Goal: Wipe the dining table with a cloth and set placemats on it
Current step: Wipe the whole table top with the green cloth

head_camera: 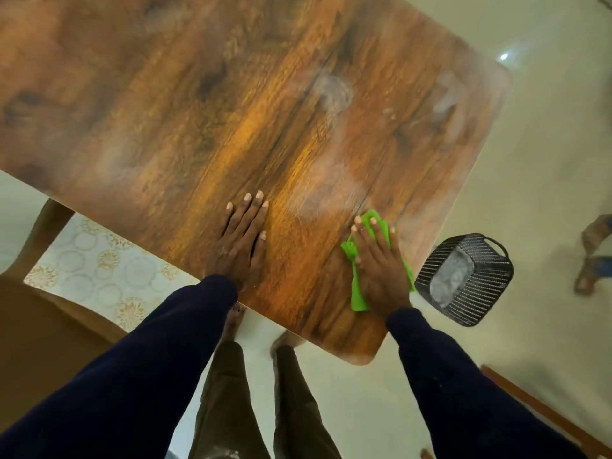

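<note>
The wooden dining table [205,104] fills the upper left of the view, with pale smudges across its right part. My right hand [381,263] lies flat on a bright green cloth [359,293], pressing it onto the table near the front right corner. My left hand [243,243] rests flat on the bare wood to the left of it, fingers spread, holding nothing. A patterned sheet with gold and white circles [99,270], which looks like a placemat, lies on a chair seat below the table's front edge at left.
A black woven basket [467,279] stands on the pale floor just right of the table's corner. A wooden chair [39,319] is at left. Another person's feet [592,256] show at the right edge. A wooden bar [546,415] crosses the lower right.
</note>
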Demonstrator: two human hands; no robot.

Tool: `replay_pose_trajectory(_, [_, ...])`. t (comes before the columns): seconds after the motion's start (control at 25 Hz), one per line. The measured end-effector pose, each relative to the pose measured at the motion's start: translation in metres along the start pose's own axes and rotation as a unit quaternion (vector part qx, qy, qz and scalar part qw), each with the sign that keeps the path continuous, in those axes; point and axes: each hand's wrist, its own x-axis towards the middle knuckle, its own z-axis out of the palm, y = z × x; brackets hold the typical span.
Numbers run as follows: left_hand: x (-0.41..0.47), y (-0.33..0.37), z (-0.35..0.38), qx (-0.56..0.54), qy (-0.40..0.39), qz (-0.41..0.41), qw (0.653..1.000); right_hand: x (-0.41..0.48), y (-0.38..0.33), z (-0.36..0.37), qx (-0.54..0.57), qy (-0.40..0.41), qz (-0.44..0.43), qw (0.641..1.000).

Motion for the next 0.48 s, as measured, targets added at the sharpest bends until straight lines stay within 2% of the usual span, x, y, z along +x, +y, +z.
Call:
replay_pose_trajectory(0.12, [0.0,-0.001,0.002,-0.005,0.003,0.002,1.0,0.068,-0.005,-0.012,0.023,0.048,0.101,0.993])
replay_pose_trajectory(0.24, [-0.001,-0.003,0.001,0.009,-0.007,0.005,1.0,0.13,-0.037,-0.015,0.032,0.08,0.125,0.988])
replay_pose_trajectory(0.32, [-0.001,-0.002,-0.001,0.014,-0.01,0.001,1.0,0.143,-0.067,-0.012,0.031,0.074,0.093,0.992])
replay_pose_trajectory(0.48, [0.001,0.0,-0.003,0.038,0.017,0.012,0.999,0.075,-0.098,-0.001,-0.019,-0.018,-0.073,0.997])
